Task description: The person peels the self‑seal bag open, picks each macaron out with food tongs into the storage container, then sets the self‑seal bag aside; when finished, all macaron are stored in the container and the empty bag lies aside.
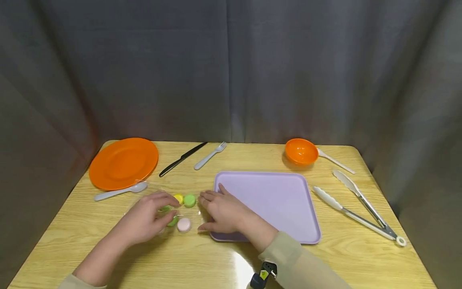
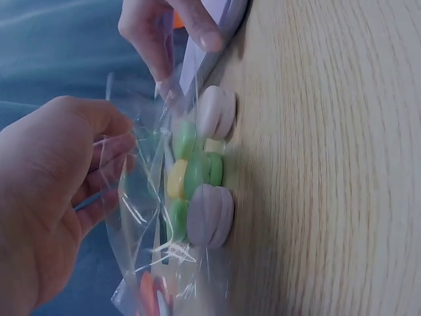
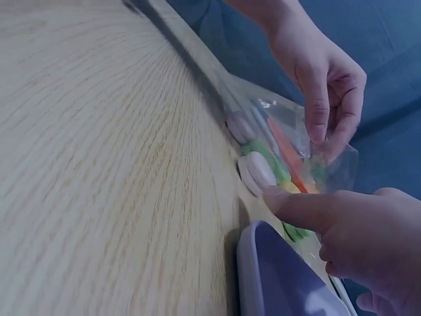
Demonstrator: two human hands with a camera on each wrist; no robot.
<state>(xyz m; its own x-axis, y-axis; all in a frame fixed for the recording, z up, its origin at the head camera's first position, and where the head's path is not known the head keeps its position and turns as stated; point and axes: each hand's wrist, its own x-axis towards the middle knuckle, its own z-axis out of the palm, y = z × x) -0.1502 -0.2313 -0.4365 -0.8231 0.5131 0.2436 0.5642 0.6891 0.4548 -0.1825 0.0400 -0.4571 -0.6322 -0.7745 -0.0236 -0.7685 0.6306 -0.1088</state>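
Observation:
A clear plastic bag (image 2: 135,220) lies around several toy macarons on the wooden table. In the head view, a pale pink macaron (image 1: 184,225), a green macaron (image 1: 189,200) and a yellow macaron (image 1: 178,198) show between the hands; others are partly hidden by the left hand. My left hand (image 1: 149,214) pinches the upper film of the bag between thumb and fingers, above the macarons. My right hand (image 1: 226,210) reaches over the tray's left edge, thumb and fingers spread apart, its fingertips at the bag's near end and its thumb close to a pale macaron (image 3: 256,172).
A lilac tray (image 1: 278,200) lies under my right forearm. An orange plate (image 1: 122,162) and a white spoon (image 1: 119,192) are at left; a black knife (image 1: 182,159) and fork (image 1: 210,155) lie behind. Right are an orange bowl (image 1: 301,152), a white-handled utensil (image 1: 335,160) and tongs (image 1: 364,212).

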